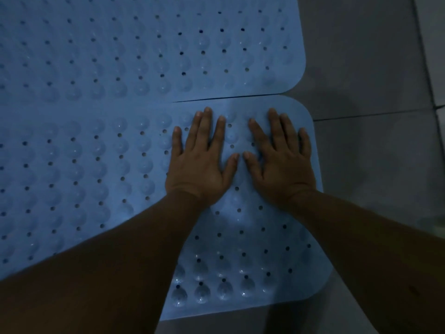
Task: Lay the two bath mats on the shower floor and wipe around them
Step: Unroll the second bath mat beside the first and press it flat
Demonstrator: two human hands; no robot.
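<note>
Floor (366, 63): large grey tiles, matte, bare along right side of view and in strip at bottom edge. Thin dark grout line (370, 115) runs roughly left to right across right side. Second joint runs top to bottom near far right edge; paler tile (433, 44) beyond it. Light dim, cool, bluish. Soft shadows darken floor at lower right. No walls or furniture visible.
</note>
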